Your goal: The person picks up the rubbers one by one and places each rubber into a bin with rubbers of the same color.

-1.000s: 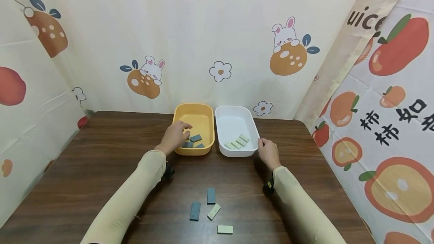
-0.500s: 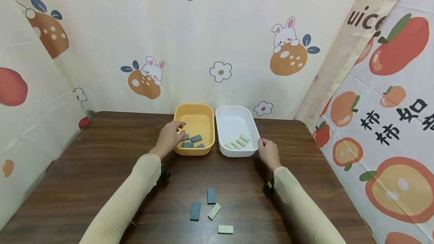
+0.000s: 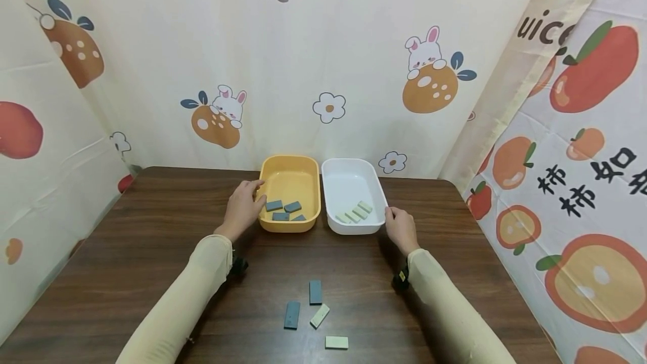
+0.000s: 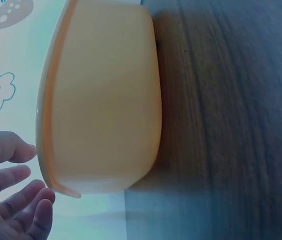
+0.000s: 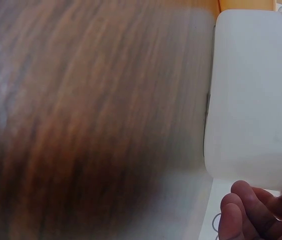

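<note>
My left hand [image 3: 241, 209] is at the left rim of the yellow bin [image 3: 292, 180], its fingers relaxed and nothing held. In the left wrist view the thumb and fingers [image 4: 15, 150] are right at the bin's rim. Several dark grey-blue blocks [image 3: 292, 206] lie near the front of that bin. My right hand [image 3: 402, 230] pinches the right edge of the white bin [image 3: 349, 181] near its front corner. In the right wrist view its curled fingers [image 5: 251, 207] are beside the bin's wall. Several pale green blocks [image 3: 360, 212] lie in the white bin.
Two dark blocks, one farther back [image 3: 315, 292] and one at the left [image 3: 291, 315], lie on the wooden table [image 3: 151, 240]. Near them are a slanted pale green block [image 3: 319, 315] and another pale block [image 3: 336, 342]. A printed curtain [image 3: 283, 72] hangs close behind the bins.
My left hand has drawn back leftward from over the yellow bin's inside to its left rim, uncovering a dark block. The right hand stays on the white bin.
</note>
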`<state>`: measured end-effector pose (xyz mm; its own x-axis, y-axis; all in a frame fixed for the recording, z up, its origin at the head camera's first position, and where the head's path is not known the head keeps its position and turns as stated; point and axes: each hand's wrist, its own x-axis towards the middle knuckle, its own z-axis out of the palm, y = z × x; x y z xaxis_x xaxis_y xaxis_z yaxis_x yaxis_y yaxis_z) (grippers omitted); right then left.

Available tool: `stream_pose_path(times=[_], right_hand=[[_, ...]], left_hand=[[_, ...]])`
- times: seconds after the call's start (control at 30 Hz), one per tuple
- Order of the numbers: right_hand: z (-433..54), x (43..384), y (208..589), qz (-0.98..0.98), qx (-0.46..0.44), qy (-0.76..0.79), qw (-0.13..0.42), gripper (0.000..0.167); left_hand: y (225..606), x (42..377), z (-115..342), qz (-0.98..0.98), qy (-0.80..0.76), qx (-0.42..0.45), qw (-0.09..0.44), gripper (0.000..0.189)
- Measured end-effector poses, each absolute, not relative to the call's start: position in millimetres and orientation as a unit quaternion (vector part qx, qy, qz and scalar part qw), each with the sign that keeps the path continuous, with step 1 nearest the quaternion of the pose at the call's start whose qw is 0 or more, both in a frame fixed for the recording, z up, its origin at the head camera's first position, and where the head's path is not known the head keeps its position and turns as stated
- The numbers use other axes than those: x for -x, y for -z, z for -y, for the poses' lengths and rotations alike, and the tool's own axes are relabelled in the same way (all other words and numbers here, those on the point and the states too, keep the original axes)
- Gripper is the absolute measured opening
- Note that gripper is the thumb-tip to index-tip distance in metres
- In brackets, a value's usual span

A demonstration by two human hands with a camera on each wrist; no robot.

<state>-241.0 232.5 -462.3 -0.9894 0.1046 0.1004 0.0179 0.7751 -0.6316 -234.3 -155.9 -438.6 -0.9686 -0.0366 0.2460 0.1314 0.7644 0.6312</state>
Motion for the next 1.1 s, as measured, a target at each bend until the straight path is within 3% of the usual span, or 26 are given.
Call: stream_pose_path(times=[0.47, 1.1], right_hand=[[-232, 241, 462, 0.940, 0.034, -0.334, 0.058, 0.047], [-232, 242, 464, 0.940, 0.038, -0.333, 0.058, 0.048]], left_hand=[[448, 227, 167, 0.939, 0.331, 0.001, 0.097, 0.039], [458, 222, 168, 0.935, 0.327, 0.010, 0.133, 0.035]])
